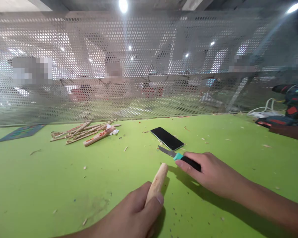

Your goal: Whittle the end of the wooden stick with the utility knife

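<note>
Stick (158, 181) sat gripped in the closed left hand (131, 215) while the right hand (211, 172) clasped a knife (180, 156) just beside its tip.

Open green tabletop (64, 185) to the left; phone (167, 138) just beyond the knife (180, 157), stick pile (85, 132) far left, drill (288, 105) blocking far right, mesh screen (149, 66) closing the back.

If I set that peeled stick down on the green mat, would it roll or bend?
The stick looks round and smooth, so it would probably roll on the flat mat. It seems stiff: it juts straight from the left hand without sagging. Being short, bare wood, it is likely light.
</note>
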